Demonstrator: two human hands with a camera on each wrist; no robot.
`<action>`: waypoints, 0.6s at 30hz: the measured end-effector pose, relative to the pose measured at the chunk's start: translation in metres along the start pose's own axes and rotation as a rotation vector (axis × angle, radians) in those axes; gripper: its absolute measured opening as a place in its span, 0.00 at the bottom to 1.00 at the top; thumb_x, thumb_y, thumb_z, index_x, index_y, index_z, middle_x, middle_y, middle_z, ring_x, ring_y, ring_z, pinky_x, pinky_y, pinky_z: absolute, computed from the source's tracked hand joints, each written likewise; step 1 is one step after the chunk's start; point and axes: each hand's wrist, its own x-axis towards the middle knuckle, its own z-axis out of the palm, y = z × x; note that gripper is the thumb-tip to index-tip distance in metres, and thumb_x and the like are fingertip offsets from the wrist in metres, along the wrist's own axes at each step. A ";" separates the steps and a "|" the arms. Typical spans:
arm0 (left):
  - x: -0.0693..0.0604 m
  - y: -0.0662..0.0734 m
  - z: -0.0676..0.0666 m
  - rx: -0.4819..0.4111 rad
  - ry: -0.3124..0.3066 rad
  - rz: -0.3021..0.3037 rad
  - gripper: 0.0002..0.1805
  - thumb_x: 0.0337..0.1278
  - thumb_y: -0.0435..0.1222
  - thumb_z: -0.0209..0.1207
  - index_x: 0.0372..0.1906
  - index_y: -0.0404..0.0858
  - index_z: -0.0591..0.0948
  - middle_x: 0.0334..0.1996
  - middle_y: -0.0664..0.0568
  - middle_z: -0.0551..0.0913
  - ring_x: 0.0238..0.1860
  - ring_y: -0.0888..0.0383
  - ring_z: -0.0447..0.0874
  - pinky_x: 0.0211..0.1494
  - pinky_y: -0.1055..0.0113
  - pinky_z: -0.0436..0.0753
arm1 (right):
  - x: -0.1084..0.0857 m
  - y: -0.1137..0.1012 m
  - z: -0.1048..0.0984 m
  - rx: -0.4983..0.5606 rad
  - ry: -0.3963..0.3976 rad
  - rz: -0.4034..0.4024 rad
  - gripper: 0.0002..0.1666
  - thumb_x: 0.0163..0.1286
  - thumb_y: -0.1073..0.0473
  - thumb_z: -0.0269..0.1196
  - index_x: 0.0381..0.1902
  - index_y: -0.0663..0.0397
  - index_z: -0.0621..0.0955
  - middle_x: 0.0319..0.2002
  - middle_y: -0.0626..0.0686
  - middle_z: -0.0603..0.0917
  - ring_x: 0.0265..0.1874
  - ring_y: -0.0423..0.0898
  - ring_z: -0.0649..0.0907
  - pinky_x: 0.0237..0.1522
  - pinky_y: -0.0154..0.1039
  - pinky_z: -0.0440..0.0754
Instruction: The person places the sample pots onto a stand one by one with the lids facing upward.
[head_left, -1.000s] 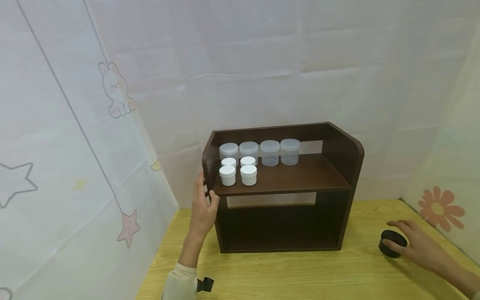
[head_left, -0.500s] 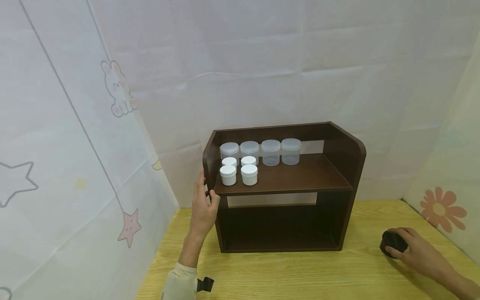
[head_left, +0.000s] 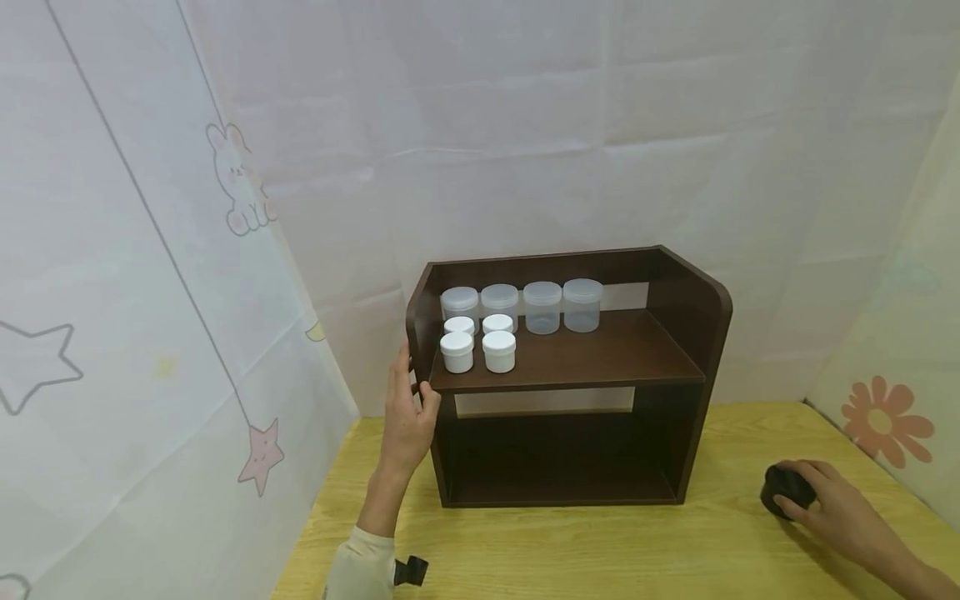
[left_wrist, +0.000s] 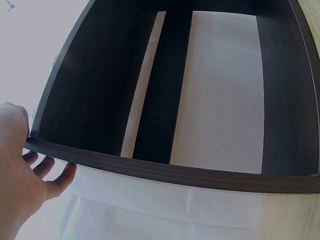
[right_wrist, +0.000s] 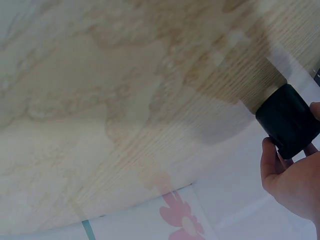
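Note:
At the right of the head view, my right hand (head_left: 840,510) holds a black cylindrical jar (head_left: 787,492) between thumb and fingers, at the tabletop. The right wrist view shows the same jar (right_wrist: 288,121) in the fingers of that hand (right_wrist: 295,182). My left hand (head_left: 407,425) grips the left side panel of a dark brown two-tier shelf (head_left: 570,383); in the left wrist view its fingers (left_wrist: 61,182) lie along the panel's outer side. On the upper tier stand several translucent jars (head_left: 581,307) in a back row, with several small white jars (head_left: 498,353) before them at the left.
The shelf stands on a yellow wood-grain table (head_left: 570,554). Behind it and at both sides hang pale printed cloths (head_left: 525,125). A small black piece (head_left: 410,571) shows beside the left sleeve (head_left: 362,567).
My right hand's fingers have come around the black jar and taken hold of it; it now looks slightly tilted. The left hand stays on the shelf's side panel.

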 end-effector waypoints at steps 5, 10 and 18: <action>0.000 -0.001 0.001 0.002 -0.004 -0.005 0.41 0.69 0.29 0.50 0.83 0.42 0.50 0.75 0.42 0.60 0.70 0.42 0.64 0.62 0.40 0.73 | -0.004 -0.001 0.001 -0.009 0.041 -0.020 0.30 0.60 0.61 0.76 0.56 0.66 0.78 0.49 0.73 0.75 0.41 0.74 0.79 0.29 0.60 0.81; 0.000 0.000 0.002 -0.002 -0.004 0.002 0.40 0.69 0.29 0.49 0.82 0.40 0.51 0.75 0.42 0.60 0.71 0.41 0.63 0.62 0.38 0.73 | -0.008 -0.006 -0.001 -0.030 0.094 -0.044 0.30 0.57 0.62 0.77 0.55 0.65 0.78 0.48 0.72 0.76 0.39 0.73 0.80 0.26 0.58 0.81; -0.001 0.002 0.001 -0.011 0.003 -0.003 0.40 0.68 0.28 0.50 0.82 0.40 0.51 0.76 0.43 0.59 0.73 0.43 0.61 0.67 0.41 0.69 | -0.004 -0.030 -0.018 -0.023 0.089 -0.017 0.30 0.60 0.58 0.76 0.56 0.65 0.78 0.50 0.70 0.75 0.38 0.67 0.81 0.24 0.51 0.79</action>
